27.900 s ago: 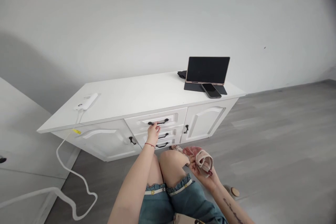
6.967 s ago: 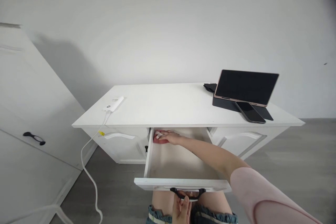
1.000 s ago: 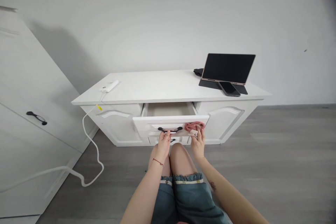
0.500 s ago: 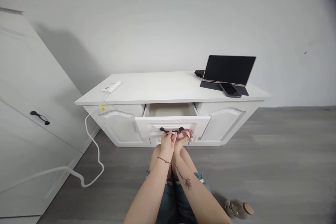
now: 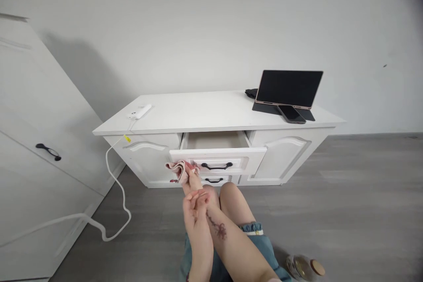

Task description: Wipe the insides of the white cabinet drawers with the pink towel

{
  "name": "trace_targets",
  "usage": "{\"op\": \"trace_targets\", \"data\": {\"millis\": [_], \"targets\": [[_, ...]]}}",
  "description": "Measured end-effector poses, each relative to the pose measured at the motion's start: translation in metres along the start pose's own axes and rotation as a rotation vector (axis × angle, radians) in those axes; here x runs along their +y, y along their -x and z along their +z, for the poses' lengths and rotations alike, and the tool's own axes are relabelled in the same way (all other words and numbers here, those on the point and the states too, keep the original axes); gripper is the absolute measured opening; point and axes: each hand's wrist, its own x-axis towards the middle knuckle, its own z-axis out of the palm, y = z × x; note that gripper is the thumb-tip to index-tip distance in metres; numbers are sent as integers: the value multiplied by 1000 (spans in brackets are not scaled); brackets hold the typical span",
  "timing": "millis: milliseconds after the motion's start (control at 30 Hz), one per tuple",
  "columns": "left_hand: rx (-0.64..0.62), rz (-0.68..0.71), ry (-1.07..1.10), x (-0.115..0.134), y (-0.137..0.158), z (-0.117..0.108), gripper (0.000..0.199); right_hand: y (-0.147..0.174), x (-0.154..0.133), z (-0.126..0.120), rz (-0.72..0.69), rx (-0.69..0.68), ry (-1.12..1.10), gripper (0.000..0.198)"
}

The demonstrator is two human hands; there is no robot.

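Observation:
My right hand (image 5: 193, 180) is closed on a bunched pink and white cloth (image 5: 180, 171). It presses the cloth to the left part of the front of the white drawer (image 5: 218, 155), which is pulled out partway. Its tattooed forearm crosses to the left. My left hand (image 5: 195, 207) is nearer to me, by the right wrist, palm up with fingers loosely bent and nothing seen in it. The black drawer handle (image 5: 217, 166) is uncovered, with no hand on it.
On the white cabinet top (image 5: 198, 112) are a tablet on a stand (image 5: 289, 88), a phone (image 5: 291, 114) and a white power strip (image 5: 140, 111). Its cord (image 5: 124, 194) runs down to the floor at left. A glass jar (image 5: 302, 267) with a wooden lid stands at lower right.
My left hand has let go of the handle and drawn back toward me. My right hand has carried the cloth from right of the handle to the drawer front's left side.

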Motion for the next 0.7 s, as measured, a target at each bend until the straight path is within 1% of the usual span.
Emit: {"op": "trace_targets", "data": {"millis": [33, 67, 100, 167, 200, 233, 300, 333, 400, 500, 533, 600, 700], "targets": [[55, 57, -37, 2, 2, -3, 21, -9, -6, 2, 43, -29, -80, 36], [101, 104, -52, 3, 2, -6, 19, -17, -13, -1, 109, -70, -217, 35], [143, 138, -43, 2, 0, -8, 17, -24, -20, -7, 193, -117, -407, 34], [215, 157, 11, -5, -10, -11, 14, -32, -32, -28, 357, -194, -813, 31], [245, 140, 44, -10, -18, -12, 13, -34, -37, -42, 410, -222, -961, 29], [267, 99, 75, -15, -26, -12, 13, -35, -40, -57, 436, -252, -1047, 28], [279, -41, 131, -25, -45, -9, 15, -35, -43, -86, 446, -335, -1102, 26], [257, -131, 152, -30, -55, -5, 16, -34, -43, -99, 437, -375, -1098, 27], [166, -287, 200, -36, -72, 6, 21, -33, -42, -124, 408, -427, -1071, 30], [-5, -446, 275, -40, -94, 29, 25, -31, -39, -154, 349, -441, -992, 31], [-51, -493, 287, -41, -99, 37, 24, -31, -38, -164, 331, -435, -959, 31], [-97, -559, 292, -43, -108, 49, 21, -32, -35, -184, 303, -409, -913, 31], [-92, -576, 285, -48, -116, 59, 18, -35, -29, -218, 303, -365, -928, 32]]}}
